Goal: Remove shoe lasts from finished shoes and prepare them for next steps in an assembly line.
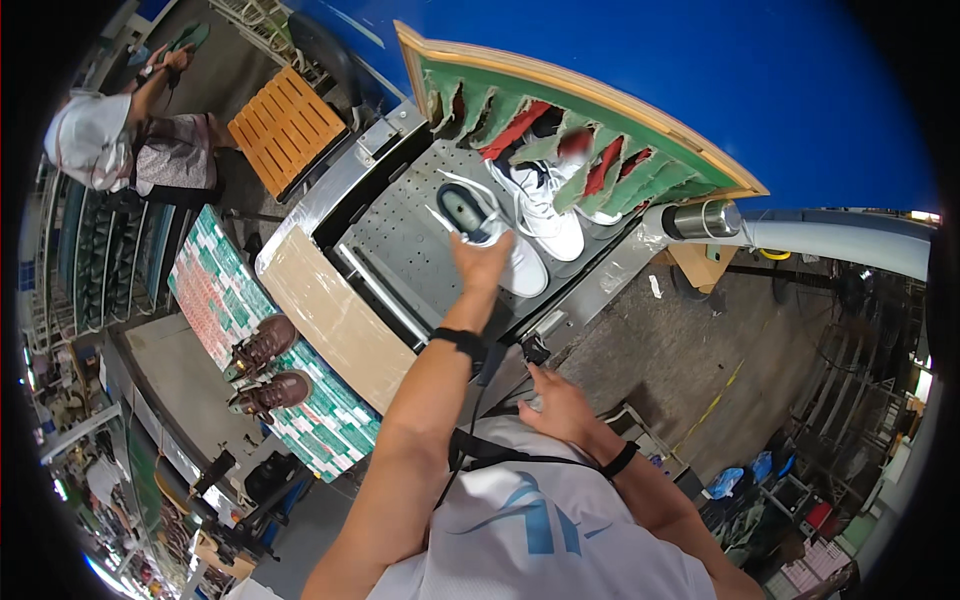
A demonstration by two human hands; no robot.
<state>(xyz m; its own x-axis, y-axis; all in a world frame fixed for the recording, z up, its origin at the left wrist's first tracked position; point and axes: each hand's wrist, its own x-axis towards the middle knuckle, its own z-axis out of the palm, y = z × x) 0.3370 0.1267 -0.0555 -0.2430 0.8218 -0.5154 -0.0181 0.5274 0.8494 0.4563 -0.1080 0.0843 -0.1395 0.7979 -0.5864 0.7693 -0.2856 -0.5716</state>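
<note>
My left hand is closed on the side of a white lace-up shoe, whose dark green lining and loose laces show. The shoe rests on a grey perforated plate. Just beyond it, a second white shoe points toward me, its rear part among torn green strips hanging in a wood-framed opening. Nearer my body, my right hand has its fingers apart, with nothing visible in them. Its index finger points at a small black fitting on the machine's near edge; contact is unclear.
A blue machine housing rises behind the opening. Left of the plate lies a tan board, then a green-and-white patterned surface bearing brown lace-up shoes. A metal flask stands at right. Another person sits near a slatted wooden stool.
</note>
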